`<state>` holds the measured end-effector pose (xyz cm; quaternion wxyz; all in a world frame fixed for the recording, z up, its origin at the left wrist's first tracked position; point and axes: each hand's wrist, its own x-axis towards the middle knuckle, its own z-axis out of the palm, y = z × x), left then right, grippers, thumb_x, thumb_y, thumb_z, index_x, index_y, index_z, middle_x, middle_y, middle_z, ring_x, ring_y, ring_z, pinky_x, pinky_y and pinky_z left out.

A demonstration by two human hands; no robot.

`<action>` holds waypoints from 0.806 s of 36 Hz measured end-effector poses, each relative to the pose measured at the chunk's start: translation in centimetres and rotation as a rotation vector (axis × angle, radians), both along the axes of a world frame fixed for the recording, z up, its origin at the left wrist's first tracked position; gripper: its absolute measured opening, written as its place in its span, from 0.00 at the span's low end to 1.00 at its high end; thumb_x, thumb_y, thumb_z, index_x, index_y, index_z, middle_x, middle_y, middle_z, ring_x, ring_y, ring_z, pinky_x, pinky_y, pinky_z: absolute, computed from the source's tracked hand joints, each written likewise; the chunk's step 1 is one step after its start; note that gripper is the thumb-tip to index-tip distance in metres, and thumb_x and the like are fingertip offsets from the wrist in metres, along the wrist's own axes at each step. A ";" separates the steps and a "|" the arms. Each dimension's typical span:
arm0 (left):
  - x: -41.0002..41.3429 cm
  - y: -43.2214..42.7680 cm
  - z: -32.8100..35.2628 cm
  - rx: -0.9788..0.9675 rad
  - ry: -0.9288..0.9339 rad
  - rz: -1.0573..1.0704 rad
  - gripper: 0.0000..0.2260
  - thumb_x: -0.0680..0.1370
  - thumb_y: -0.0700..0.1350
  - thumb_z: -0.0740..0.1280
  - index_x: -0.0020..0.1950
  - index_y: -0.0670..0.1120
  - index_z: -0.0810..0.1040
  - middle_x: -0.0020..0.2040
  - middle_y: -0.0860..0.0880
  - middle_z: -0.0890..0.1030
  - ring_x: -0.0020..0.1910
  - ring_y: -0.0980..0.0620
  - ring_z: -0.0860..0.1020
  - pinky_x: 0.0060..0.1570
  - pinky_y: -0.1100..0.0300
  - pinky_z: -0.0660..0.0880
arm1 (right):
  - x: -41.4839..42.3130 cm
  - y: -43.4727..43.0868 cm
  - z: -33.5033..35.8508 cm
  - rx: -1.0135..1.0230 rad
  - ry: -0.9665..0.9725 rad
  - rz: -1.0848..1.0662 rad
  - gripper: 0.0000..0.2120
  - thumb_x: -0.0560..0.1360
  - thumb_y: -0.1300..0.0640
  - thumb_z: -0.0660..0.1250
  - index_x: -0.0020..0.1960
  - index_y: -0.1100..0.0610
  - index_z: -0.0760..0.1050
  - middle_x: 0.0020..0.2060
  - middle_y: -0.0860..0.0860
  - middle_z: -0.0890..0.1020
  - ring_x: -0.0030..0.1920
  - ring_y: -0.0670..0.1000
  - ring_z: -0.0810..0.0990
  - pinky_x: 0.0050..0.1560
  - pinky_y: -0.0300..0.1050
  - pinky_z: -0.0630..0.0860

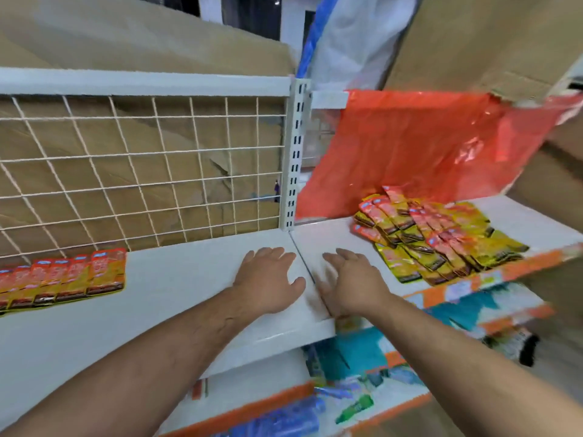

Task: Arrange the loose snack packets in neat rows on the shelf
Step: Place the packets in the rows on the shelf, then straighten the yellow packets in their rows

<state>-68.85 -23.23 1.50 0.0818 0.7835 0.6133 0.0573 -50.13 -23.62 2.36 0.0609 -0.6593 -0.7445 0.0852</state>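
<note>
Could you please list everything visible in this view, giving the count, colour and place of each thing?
Loose red-and-yellow snack packets: a heap, count unclear, on the right shelf section.
Neat row of red-and-yellow snack packets: about six visible, far left of the shelf, against the grid.
White metal shelf: one, two sections meeting at a seam, centre.
White wire grid back panel: one, behind the left section.
Red plastic sheet: one, behind the heap.
Brown cardboard: behind the shelving.
Lower shelves of blurred blue and green goods: below.
Left hand: open, empty, flat on the shelf.
Right hand: open, empty, right of the seam.
</note>
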 end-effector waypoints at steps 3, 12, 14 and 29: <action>4.6 0.5 0.2 0.026 0.008 -0.044 0.29 0.79 0.63 0.55 0.77 0.54 0.62 0.77 0.51 0.62 0.75 0.48 0.59 0.74 0.52 0.54 | 4.6 -0.2 0.2 0.003 -0.003 -0.016 0.32 0.76 0.38 0.63 0.76 0.46 0.63 0.76 0.51 0.64 0.74 0.56 0.62 0.71 0.50 0.66; 14.7 4.6 0.8 0.069 0.066 -0.178 0.30 0.77 0.65 0.54 0.75 0.53 0.64 0.74 0.50 0.67 0.72 0.46 0.64 0.71 0.50 0.59 | 14.7 1.6 1.0 -0.001 0.024 -0.124 0.33 0.75 0.38 0.64 0.77 0.45 0.62 0.77 0.51 0.63 0.75 0.57 0.61 0.70 0.54 0.67; 16.7 5.7 0.7 0.079 0.074 -0.209 0.32 0.74 0.66 0.51 0.74 0.53 0.65 0.72 0.50 0.69 0.71 0.46 0.65 0.70 0.51 0.60 | 16.4 2.4 0.8 0.008 0.029 -0.157 0.32 0.75 0.39 0.64 0.77 0.45 0.63 0.76 0.50 0.64 0.74 0.57 0.63 0.69 0.53 0.68; 29.6 15.7 -0.3 0.089 0.005 -0.387 0.26 0.76 0.63 0.56 0.69 0.50 0.71 0.63 0.48 0.75 0.66 0.45 0.68 0.64 0.47 0.67 | 27.2 9.2 -0.6 -0.016 -0.040 -0.362 0.31 0.74 0.38 0.65 0.75 0.44 0.65 0.72 0.53 0.71 0.71 0.58 0.68 0.68 0.52 0.70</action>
